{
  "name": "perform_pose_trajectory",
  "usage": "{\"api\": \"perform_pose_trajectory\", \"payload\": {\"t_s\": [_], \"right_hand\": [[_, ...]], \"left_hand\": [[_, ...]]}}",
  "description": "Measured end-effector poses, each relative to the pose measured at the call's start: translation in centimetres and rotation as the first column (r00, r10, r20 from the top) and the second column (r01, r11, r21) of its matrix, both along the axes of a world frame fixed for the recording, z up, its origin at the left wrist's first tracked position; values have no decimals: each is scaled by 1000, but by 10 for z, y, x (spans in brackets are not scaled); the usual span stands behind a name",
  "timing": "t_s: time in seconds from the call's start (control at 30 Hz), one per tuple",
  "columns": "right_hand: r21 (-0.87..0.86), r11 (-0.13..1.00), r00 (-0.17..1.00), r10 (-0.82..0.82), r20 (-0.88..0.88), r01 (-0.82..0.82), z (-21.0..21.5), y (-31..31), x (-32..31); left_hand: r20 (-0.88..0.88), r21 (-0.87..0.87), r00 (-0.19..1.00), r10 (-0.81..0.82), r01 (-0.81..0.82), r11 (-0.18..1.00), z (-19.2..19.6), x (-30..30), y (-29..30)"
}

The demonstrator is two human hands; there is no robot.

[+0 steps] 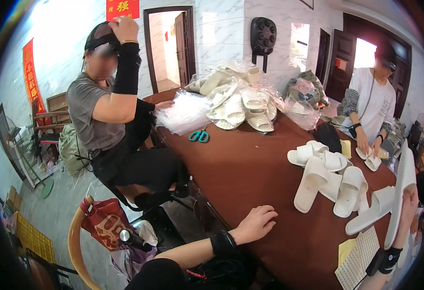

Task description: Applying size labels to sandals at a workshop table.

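My left hand [255,224] rests at the near edge of the brown table [221,169], fingers loosely spread with nothing in them. On the far right my right hand [409,208] grips a white slipper [399,205], raised on edge with its toe upward. Close to that hand, another white slipper [376,210] lies on the table. Several loose white slippers [313,183] are heaped between my two hands. A sheet with rows of small marks [359,266] sits below my right hand, partly over a yellow sheet [345,252].
Bagged slippers [241,101] form a pile at the back, beside clear plastic bags [184,113] and teal-handled scissors [199,136]. A seated person [108,101] is at the left; another person [371,96] handles slippers at the far right. A wooden chair [76,241] stands lower left.
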State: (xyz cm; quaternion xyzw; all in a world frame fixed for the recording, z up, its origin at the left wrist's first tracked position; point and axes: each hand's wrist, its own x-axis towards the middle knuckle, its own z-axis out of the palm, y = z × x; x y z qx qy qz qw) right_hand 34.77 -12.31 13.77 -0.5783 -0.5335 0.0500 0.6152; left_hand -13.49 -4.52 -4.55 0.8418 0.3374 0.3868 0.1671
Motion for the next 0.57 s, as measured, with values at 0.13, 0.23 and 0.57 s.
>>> {"api": "perform_pose_trajectory", "payload": {"t_s": [0.13,0.23,0.57], "right_hand": [[-112,984,973,112,-203,-137,-1,7,-18],[-57,975,971,205,-121,-213,-6,14,-71],[-530,714,872,476,-110,-457,-56,35,-195]], "left_hand": [[13,-9,1000,23,-23,1000,0,4,0],[26,-15,999,36,-36,999,6,5,-5],[94,-112,991,92,-81,990,-2,0,-4]]}}
